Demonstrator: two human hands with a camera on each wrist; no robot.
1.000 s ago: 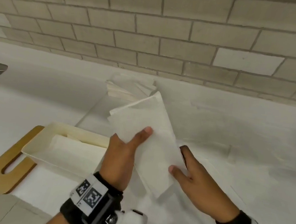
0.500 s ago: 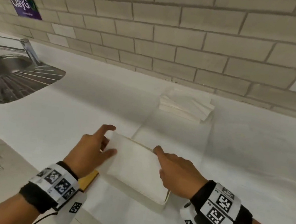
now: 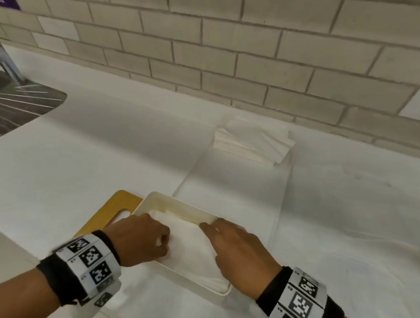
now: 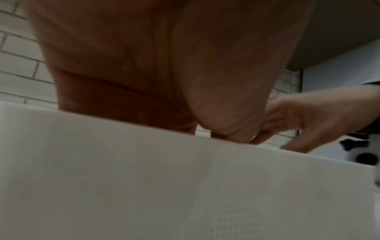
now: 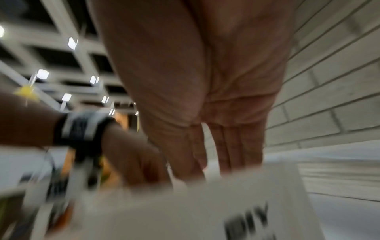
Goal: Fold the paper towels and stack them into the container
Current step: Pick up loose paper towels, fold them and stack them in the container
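A folded white paper towel [image 3: 191,250] lies inside the shallow cream container [image 3: 184,204] near the counter's front edge. My left hand [image 3: 155,242] is at the towel's left edge with its fingers curled down onto it. My right hand [image 3: 222,236] lies flat on the towel's right side, fingers straight and pointing at the container's far wall. In the left wrist view the container's wall [image 4: 185,186] hides my left fingertips, and my right hand [image 4: 298,126] reaches in from the right. The right wrist view is blurred but shows straight fingers [image 5: 232,154].
A stack of unfolded paper towels [image 3: 253,143] sits at the back by the tiled wall. A thin white sheet [image 3: 234,186] lies spread between it and the container. A wooden cutting board [image 3: 117,208] sticks out from under the container's left side. A steel sink [image 3: 2,105] is at far left.
A second ago both hands held the folded towel up over the counter. They carried it left and down into the container, and now both rest on it there.
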